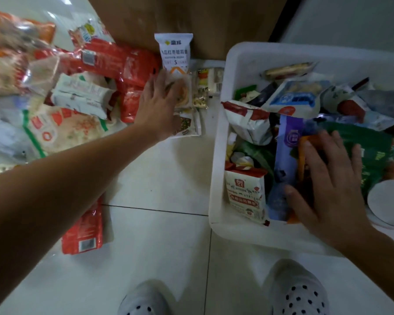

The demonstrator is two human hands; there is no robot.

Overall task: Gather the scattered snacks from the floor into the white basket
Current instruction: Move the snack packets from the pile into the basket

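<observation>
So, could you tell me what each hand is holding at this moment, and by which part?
Neither clearly holds anything. The left hand lies spread over a white sachet on the floor; the right hand rests flat on packets in the white basket.

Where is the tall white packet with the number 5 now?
In the head view, the tall white packet is on the floor at top centre, against the brown board, just beyond the left hand.

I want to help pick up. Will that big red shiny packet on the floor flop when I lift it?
Probably floppy: the red packet already lies bent and creased over the pile. Its glossy film may feel slippery. It looks puffy, so likely light.
</observation>
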